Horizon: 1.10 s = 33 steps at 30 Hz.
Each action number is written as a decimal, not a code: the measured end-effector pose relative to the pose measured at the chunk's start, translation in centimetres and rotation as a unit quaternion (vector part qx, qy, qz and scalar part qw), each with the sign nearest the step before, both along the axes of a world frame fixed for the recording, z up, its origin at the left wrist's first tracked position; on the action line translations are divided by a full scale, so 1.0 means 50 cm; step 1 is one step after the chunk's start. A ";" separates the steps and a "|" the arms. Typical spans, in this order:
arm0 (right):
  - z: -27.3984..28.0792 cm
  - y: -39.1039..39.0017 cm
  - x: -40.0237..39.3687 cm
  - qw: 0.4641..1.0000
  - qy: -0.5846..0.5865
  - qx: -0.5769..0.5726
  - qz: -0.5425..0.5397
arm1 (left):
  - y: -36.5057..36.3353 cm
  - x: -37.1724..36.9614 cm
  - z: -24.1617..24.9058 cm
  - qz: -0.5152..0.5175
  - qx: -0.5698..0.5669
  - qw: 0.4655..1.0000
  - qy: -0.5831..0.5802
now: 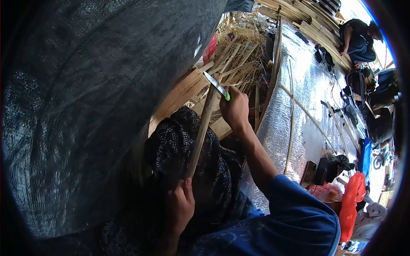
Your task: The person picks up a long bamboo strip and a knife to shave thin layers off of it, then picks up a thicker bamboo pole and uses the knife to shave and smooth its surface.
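My right hand (236, 109) is closed around the green handle of a knife (216, 85), whose bright blade points up and to the left. The blade lies across the upper part of a long, narrow wooden strip (200, 136). Lower down, my left hand (181, 204) grips the near end of that strip, thumb laid along it. The strip slants up and away over dark patterned cloth (179, 136) on my lap. Past the knife, a wooden board (181, 94) and a heap of split strips and shavings (239, 55) lie close by.
A dark tarp (98, 98) hangs along my left. To the right spreads a silver foil sheet (307, 94) with long thin strips on it. Another person (358, 40) sits at the far right by stacked wood (318, 32). A red plastic bag (353, 200) is at lower right.
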State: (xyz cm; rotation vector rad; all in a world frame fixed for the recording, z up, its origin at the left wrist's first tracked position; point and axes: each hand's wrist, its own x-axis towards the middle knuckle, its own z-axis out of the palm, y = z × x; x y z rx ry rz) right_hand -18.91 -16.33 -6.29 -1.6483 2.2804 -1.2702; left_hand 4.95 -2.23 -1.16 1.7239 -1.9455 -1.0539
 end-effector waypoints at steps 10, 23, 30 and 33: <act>-0.109 0.044 0.042 0.990 -0.132 0.043 0.002 | -0.003 -0.004 -0.007 -0.022 -0.017 0.999 0.036; -0.005 0.005 0.025 0.998 -0.063 -0.004 0.018 | -0.004 -0.005 0.005 -0.016 -0.034 0.999 0.003; -0.090 0.058 0.040 0.992 -0.125 0.031 -0.008 | -0.006 0.007 0.008 -0.027 0.021 0.999 0.028; -0.053 0.041 0.035 0.992 -0.120 0.050 -0.006 | -0.004 0.001 0.005 -0.018 -0.021 1.000 0.007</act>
